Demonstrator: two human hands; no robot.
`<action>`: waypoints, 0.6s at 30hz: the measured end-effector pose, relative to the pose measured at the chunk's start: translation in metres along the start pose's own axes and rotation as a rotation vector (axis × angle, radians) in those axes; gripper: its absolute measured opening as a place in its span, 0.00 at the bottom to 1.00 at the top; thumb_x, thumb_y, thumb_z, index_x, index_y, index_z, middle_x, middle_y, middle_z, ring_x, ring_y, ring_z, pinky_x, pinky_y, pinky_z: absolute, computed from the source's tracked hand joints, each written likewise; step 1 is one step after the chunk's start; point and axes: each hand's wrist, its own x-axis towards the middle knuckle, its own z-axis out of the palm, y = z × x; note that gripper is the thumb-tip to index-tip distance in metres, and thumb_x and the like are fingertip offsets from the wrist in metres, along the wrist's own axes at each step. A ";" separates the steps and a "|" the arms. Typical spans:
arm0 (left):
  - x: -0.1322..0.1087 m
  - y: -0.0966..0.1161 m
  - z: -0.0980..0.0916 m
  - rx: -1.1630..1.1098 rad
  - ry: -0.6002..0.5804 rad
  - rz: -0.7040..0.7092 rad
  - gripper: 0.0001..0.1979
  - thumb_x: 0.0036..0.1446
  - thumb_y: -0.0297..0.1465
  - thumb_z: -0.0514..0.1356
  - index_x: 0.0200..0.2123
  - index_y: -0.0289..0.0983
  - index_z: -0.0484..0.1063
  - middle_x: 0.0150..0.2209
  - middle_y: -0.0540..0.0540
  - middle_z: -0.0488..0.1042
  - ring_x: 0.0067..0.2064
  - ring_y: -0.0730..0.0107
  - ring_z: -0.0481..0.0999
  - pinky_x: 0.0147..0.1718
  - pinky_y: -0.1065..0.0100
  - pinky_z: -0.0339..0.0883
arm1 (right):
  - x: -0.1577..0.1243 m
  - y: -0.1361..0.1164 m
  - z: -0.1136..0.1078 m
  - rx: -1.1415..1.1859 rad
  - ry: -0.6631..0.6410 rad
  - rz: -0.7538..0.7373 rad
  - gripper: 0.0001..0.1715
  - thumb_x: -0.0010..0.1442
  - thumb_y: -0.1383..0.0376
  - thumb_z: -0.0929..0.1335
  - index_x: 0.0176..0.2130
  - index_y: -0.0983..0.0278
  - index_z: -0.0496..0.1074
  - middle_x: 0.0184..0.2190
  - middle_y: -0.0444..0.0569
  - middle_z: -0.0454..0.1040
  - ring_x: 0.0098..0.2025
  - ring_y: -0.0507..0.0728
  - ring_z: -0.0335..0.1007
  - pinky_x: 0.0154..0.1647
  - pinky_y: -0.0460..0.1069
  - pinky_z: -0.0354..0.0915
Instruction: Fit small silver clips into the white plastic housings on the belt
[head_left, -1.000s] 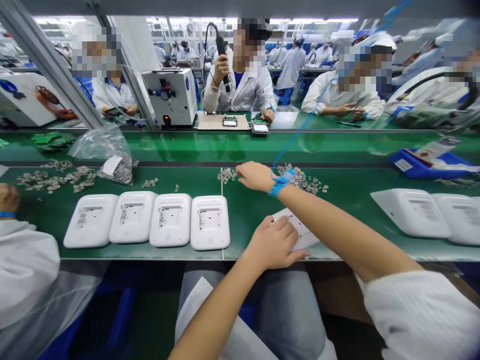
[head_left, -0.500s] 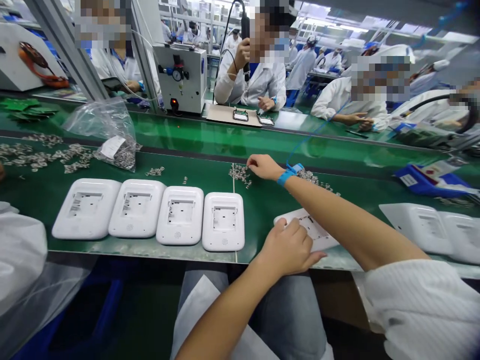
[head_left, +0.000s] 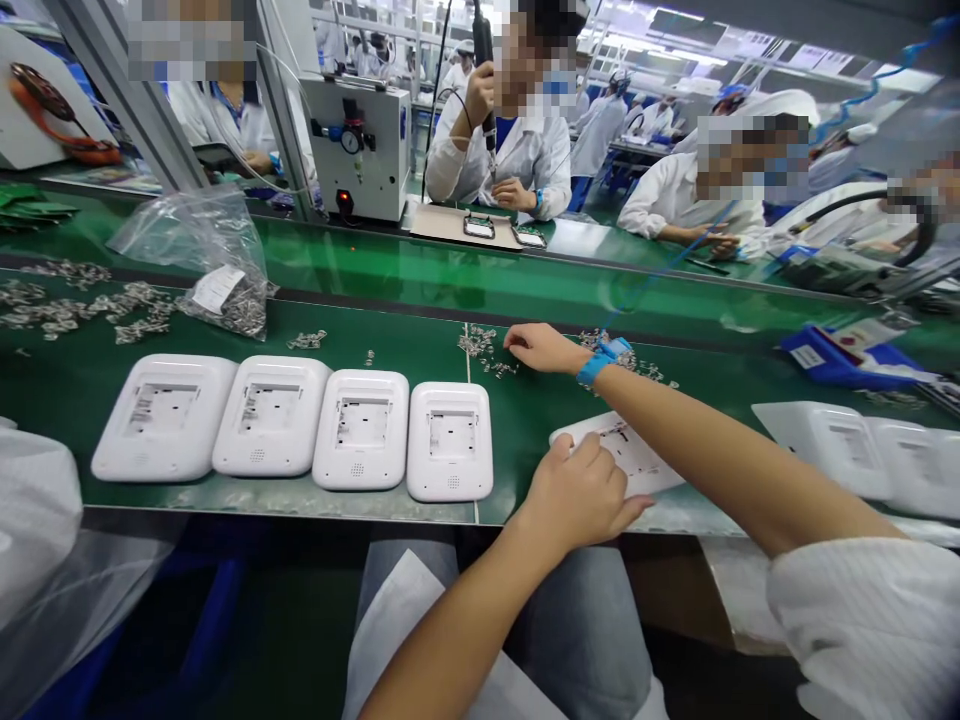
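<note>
My left hand [head_left: 579, 490] is curled over the near left edge of a white plastic housing [head_left: 649, 462], gripping it at the front of the bench. My right forearm passes above that housing and hides part of it. Beyond it, my right hand [head_left: 546, 347], with a blue wrist strap [head_left: 600, 366], is low over the bench with its fingertips pinched together. Whatever they hold, if anything, is too small to make out. Just left of those fingertips lies a scatter of small metal pieces [head_left: 480, 342]. More metal pieces [head_left: 641, 366] lie behind my right wrist.
Several white housings [head_left: 450, 440] stand in a row to the left, and more housings [head_left: 840, 445] lie at the right. A clear bag of metal parts [head_left: 236, 300] sits at the back left. There is a blue tray [head_left: 847, 360] at the right. Co-workers sit across the bench.
My right hand has shifted slightly right and towards me, away from the main scatter of metal pieces. Several pieces now lie nearer its fingertips. My left hand stays on the housing.
</note>
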 end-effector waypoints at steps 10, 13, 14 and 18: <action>0.001 0.000 0.001 0.010 0.027 -0.042 0.24 0.71 0.45 0.50 0.36 0.34 0.77 0.40 0.39 0.79 0.56 0.50 0.74 0.48 0.53 0.60 | -0.029 0.000 0.005 0.076 -0.109 -0.063 0.05 0.63 0.70 0.68 0.42 0.65 0.71 0.34 0.50 0.77 0.36 0.57 0.72 0.34 0.47 0.60; 0.000 0.000 -0.001 0.020 0.032 -0.030 0.24 0.71 0.45 0.50 0.36 0.34 0.77 0.40 0.39 0.79 0.56 0.51 0.74 0.49 0.53 0.60 | -0.037 0.001 0.000 0.213 -0.086 -0.070 0.15 0.63 0.72 0.66 0.51 0.66 0.68 0.33 0.48 0.77 0.36 0.56 0.73 0.36 0.47 0.62; 0.000 -0.001 -0.001 0.023 0.037 -0.026 0.24 0.71 0.45 0.50 0.36 0.34 0.77 0.40 0.39 0.79 0.56 0.51 0.74 0.49 0.53 0.60 | -0.040 0.001 -0.003 0.250 -0.066 -0.086 0.16 0.64 0.71 0.65 0.52 0.66 0.68 0.33 0.48 0.76 0.35 0.56 0.73 0.37 0.48 0.62; 0.001 -0.002 0.000 0.025 0.058 -0.025 0.22 0.70 0.44 0.52 0.35 0.34 0.76 0.39 0.39 0.79 0.55 0.51 0.75 0.48 0.53 0.59 | -0.061 -0.002 -0.020 0.405 -0.019 -0.117 0.12 0.65 0.63 0.63 0.44 0.65 0.73 0.30 0.46 0.74 0.30 0.54 0.68 0.35 0.49 0.64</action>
